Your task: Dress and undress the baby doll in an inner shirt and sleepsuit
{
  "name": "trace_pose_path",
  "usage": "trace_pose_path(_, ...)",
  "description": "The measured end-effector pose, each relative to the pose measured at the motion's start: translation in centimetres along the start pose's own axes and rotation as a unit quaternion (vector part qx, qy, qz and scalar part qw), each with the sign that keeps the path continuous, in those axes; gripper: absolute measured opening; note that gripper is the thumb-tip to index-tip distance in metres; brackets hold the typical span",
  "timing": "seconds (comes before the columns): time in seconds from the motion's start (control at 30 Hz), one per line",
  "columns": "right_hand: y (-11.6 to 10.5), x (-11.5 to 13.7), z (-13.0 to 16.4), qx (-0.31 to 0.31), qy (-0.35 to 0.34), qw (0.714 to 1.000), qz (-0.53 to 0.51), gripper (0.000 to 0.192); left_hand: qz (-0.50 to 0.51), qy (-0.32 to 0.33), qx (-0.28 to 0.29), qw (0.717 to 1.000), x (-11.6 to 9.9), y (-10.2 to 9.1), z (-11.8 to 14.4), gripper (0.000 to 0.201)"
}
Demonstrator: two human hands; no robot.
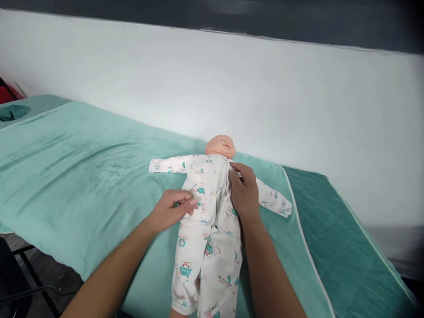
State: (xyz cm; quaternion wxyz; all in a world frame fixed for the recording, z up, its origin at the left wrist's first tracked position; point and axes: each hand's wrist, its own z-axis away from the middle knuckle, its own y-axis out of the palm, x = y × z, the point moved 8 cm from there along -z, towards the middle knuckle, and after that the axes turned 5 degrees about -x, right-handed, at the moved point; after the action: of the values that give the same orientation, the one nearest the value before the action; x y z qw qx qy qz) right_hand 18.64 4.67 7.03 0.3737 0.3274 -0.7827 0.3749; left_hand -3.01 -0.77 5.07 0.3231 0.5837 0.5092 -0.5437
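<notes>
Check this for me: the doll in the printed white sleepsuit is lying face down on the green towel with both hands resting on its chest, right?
Not quite. The doll is lying face up, not face down: the head view shows its face turned upward. The rest holds: it wears a printed white sleepsuit, lies on the green towel, and the left hand and right hand both rest on its chest.

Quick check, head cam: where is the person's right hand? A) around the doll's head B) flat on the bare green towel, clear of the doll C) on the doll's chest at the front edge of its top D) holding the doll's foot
C: the right hand lies on the doll at the chest, fingers on the front edge of the printed top, just below the head.
</notes>
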Motion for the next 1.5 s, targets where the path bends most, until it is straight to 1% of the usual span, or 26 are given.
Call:
trace_pose_path(0.03,0.0,-0.2,-0.2,0.007,-0.001,1.000,-0.006,0.026,0.008,0.005,-0.014,1.000,0.0,-0.2,-0.1,0.043)
trace_pose_path(0.07,0.1,-0.4,-0.4,0.014,-0.001,1.000,-0.013,0.026,0.009,0.016,-0.041,0.999,-0.1,-0.7,-0.4,0.042)
trace_pose_path(0.13,0.2,-0.9,-0.7,0.029,-0.004,0.999,-0.030,0.026,-0.009,0.044,-0.109,0.993,-0.7,-1.6,-1.3,0.035)
trace_pose_path(0.2,0.2,-1.1,-1.0,0.038,-0.011,0.998,-0.042,0.026,-0.041,0.073,-0.163,0.983,-1.7,-2.0,-2.9,0.025)
trace_pose_path(0.27,0.2,-1.3,-1.1,0.042,-0.019,0.998,-0.047,0.026,-0.080,0.098,-0.183,0.975,-2.8,-1.6,-5.2,0.019)
trace_pose_path(0.33,0.3,-1.3,-1.1,0.047,-0.024,0.997,-0.052,0.025,-0.129,0.101,-0.182,0.970,-3.6,-0.8,-7.8,0.020)
trace_pose_path(0.4,0.3,-1.4,-1.1,0.049,-0.025,0.997,-0.060,0.024,-0.177,0.075,-0.165,0.967,-3.8,0.1,-10.4,0.021)
trace_pose_path(0.43,0.3,-1.5,-1.2,0.050,-0.022,0.996,-0.065,0.024,-0.194,0.058,-0.147,0.968,-3.7,0.6,-11.5,0.021)
trace_pose_path(0.5,0.2,-1.6,-1.2,0.053,-0.015,0.996,-0.075,0.023,-0.219,0.028,-0.108,0.969,-3.4,1.5,-13.2,0.019)
trace_pose_path(0.57,0.3,-1.6,-1.3,0.064,-0.009,0.995,-0.079,0.023,-0.234,0.010,-0.084,0.969,-3.0,2.0,-14.0,0.016)
trace_pose_path(0.67,0.4,-1.4,-1.3,0.081,-0.004,0.994,-0.075,0.024,-0.244,0.002,-0.080,0.967,-2.7,2.2,-14.4,0.009)
trace_pose_path(0.73,0.4,-1.4,-1.3,0.083,0.004,0.994,-0.074,0.025,-0.245,0.009,-0.073,0.967,-2.6,2.4,-14.5,0.006)
trace_pose_path(0.83,0.5,-1.5,-1.4,0.081,0.017,0.993,-0.080,0.026,-0.231,0.026,-0.073,0.970,-2.8,2.6,-14.7,0.007)
trace_pose_path(0.9,0.6,-1.6,-1.4,0.079,0.023,0.993,-0.086,0.027,-0.183,0.028,-0.091,0.978,-2.9,2.6,-14.9,0.009)
trace_pose_path(1.0,0.6,-1.7,-1.4,0.073,0.024,0.991,-0.106,0.027,-0.075,0.006,-0.125,0.989,-2.8,2.4,-14.9,0.011)
trace_pose_path(1.07,0.6,-1.8,-1.5,0.071,0.027,0.989,-0.130,0.027,-0.045,-0.003,-0.132,0.990,-2.7,2.6,-14.8,0.011)
trace_pose_path(1.23,0.7,-2.0,-1.5,0.078,0.026,0.982,-0.170,0.029,-0.078,0.004,-0.109,0.991,-2.3,3.4,-14.8,0.013)
trace_pose_path(1.37,0.8,-1.5,-1.3,0.090,0.000,0.983,-0.160,0.030,-0.090,0.015,-0.093,0.992,-1.9,3.5,-14.8,0.015)
trace_pose_path(1.5,0.9,-1.6,-1.3,0.097,0.003,0.983,-0.154,0.031,-0.100,0.015,-0.085,0.991,-1.9,3.5,-14.7,0.016)
